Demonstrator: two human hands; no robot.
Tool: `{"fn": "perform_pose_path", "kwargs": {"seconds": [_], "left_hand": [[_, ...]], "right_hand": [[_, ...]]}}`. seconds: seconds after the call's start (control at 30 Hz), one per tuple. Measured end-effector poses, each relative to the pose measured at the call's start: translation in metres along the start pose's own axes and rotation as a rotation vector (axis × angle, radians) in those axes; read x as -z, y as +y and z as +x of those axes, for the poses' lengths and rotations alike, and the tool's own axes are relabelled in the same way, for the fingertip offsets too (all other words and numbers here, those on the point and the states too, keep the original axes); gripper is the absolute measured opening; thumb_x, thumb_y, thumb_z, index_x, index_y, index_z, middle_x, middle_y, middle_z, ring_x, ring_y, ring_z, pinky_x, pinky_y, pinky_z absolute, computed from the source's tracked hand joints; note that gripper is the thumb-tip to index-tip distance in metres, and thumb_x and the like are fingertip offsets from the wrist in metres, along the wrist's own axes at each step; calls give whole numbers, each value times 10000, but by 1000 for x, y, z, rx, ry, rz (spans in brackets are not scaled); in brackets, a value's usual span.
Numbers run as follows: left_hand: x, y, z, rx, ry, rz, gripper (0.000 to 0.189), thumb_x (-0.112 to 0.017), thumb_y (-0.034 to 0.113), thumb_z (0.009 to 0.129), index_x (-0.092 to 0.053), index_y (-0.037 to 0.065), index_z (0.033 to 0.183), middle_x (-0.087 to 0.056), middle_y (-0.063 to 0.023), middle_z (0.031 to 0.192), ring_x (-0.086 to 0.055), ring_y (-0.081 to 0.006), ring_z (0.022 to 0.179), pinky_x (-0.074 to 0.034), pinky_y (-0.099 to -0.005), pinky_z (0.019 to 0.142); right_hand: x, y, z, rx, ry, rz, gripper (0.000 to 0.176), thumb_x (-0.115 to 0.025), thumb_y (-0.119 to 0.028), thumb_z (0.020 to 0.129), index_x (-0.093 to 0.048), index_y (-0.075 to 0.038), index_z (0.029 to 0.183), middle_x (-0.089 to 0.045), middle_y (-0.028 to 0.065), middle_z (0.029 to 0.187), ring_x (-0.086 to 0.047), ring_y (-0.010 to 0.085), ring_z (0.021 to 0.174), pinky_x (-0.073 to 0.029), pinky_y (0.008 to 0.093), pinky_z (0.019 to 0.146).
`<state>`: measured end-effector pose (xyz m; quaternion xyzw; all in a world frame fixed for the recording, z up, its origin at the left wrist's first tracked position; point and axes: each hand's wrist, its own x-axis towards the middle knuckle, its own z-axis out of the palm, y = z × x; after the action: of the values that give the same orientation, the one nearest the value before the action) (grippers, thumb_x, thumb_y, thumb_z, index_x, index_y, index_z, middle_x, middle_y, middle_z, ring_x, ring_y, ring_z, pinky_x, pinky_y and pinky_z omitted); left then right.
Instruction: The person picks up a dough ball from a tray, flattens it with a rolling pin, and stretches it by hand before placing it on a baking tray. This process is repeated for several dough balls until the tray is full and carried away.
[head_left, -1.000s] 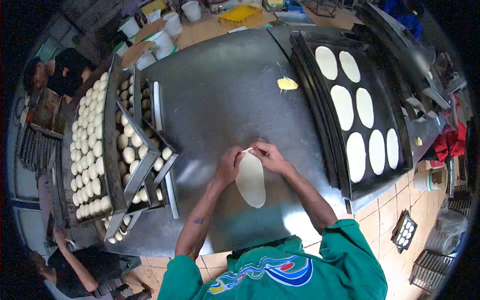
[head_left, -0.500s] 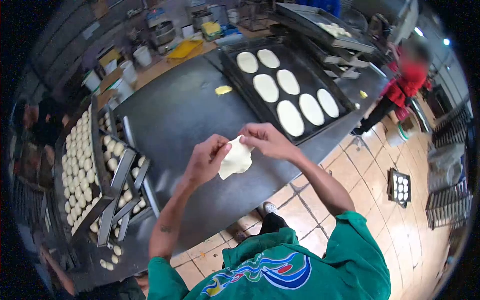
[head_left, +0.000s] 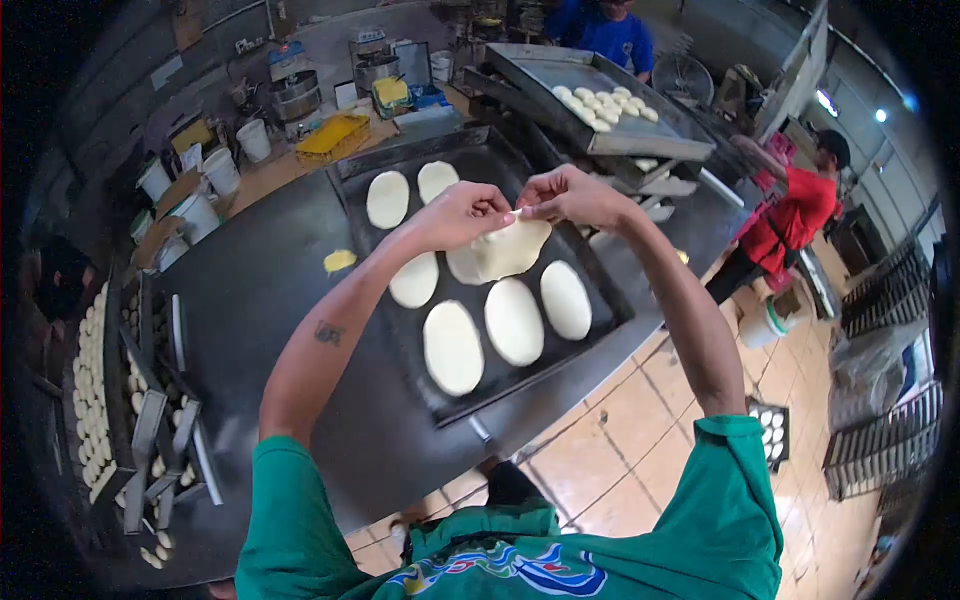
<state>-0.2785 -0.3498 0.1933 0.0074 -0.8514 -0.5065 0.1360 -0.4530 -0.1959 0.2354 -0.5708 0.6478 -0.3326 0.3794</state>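
My left hand (head_left: 463,214) and my right hand (head_left: 577,198) are both closed, pinching the upper edge of a thin sheet of pale dough (head_left: 512,252). The sheet hangs between them over a black baking tray (head_left: 410,335), and its lower part droops above the tray's middle. Flat oval dough pieces lie around it, among them one at the front left (head_left: 453,348), one at the front centre (head_left: 514,322) and one at the right (head_left: 567,300). My left forearm and the held sheet hide part of the tray.
Trays of dough balls (head_left: 95,400) stand at the table's left. A small yellow lump (head_left: 340,261) lies on the dark table (head_left: 260,300). Behind the baking tray, a raised tray (head_left: 640,148) holds more dough balls. A person in red (head_left: 800,215) stands right; another in blue (head_left: 615,40) is behind.
Both hands have carried the dough sheet from over the table to above the baking tray. My view has shifted, bringing the tray nearer the centre.
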Motion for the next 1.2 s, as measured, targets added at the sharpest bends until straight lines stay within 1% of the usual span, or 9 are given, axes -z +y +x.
{"fn": "perform_pose_path", "kwargs": {"seconds": [0.23, 0.57, 0.67, 0.8, 0.93, 1.03, 1.13, 1.17, 1.2], "left_hand": [[-11, -45, 122, -36, 17, 182, 199, -676, 174, 909, -668, -16, 966, -664, -39, 808, -586, -73, 760, -491, -269, 705], [-22, -120, 150, 173, 4, 131, 225, -683, 199, 897, -682, -15, 966, -702, -76, 835, -649, -125, 775, -521, -298, 712], [-49, -189, 166, 255, 140, 262, 195, -682, 166, 867, -695, -3, 963, -716, -146, 875, -698, -240, 829, -540, -364, 758], [-71, -218, 178, 389, 323, 452, 161, -641, 68, 829, -702, 22, 970, -709, -188, 934, -688, -339, 894, -534, -425, 803], [-62, -215, 174, 403, 343, 488, 186, -607, 81, 830, -705, 47, 985, -698, -194, 956, -667, -372, 923, -522, -459, 827], [-36, -190, 132, 143, 427, 548, 225, -598, 162, 904, -687, 23, 1057, -665, -198, 1034, -659, -368, 932, -531, -435, 814], [0, -112, 6, 78, 400, 143, 277, -619, 219, 952, -649, 1, 1120, -677, -135, 1051, -654, -198, 926, -510, -323, 830], [11, -108, -46, -53, 391, 122, 270, -612, 212, 960, -650, 4, 1127, -676, -123, 1046, -650, -193, 926, -510, -319, 824], [18, -76, -106, 231, 402, 38, 260, -606, 208, 967, -656, 13, 1131, -687, -90, 1044, -640, -168, 943, -509, -318, 825]], "right_hand": [[95, 70, 42, -27, 35, -94, 112, -689, -113, 843, -679, -13, 891, -636, -21, 759, -539, 62, 696, -432, 254, 631], [94, 155, 98, -65, 11, 7, 51, -655, -84, 870, -665, -40, 892, -593, -53, 747, -493, 29, 679, -379, 218, 606], [69, 244, 153, -119, 171, -118, 221, -664, -176, 786, -679, 15, 895, -676, 113, 808, -623, 188, 774, -477, 326, 708], [44, 237, 166, -204, 352, -292, 351, -592, -253, 798, -659, 38, 981, -673, 294, 975, -658, 420, 976, -485, 447, 856], [45, 233, 163, -293, 354, -283, 400, -554, -254, 830, -621, 70, 1055, -663, 243, 1024, -627, 381, 980, -461, 412, 851], [38, 228, 150, -400, 449, -48, 583, -460, -410, 915, -560, 87, 1203, -608, 307, 1185, -572, 387, 1143, -406, 431, 957], [15, 240, 147, -434, 588, -92, 557, -442, -396, 965, -552, 60, 1265, -586, 243, 1272, -535, 341, 1202, -373, 395, 1031], [13, 263, 139, -64, 566, -106, 501, -448, -351, 968, -576, 54, 1236, -595, 249, 1241, -538, 373, 1183, -383, 399, 1022], [20, 275, 147, -128, 555, -387, 464, -446, -331, 973, -611, 51, 1178, -613, 265, 1180, -559, 398, 1134, -416, 407, 987]]}}
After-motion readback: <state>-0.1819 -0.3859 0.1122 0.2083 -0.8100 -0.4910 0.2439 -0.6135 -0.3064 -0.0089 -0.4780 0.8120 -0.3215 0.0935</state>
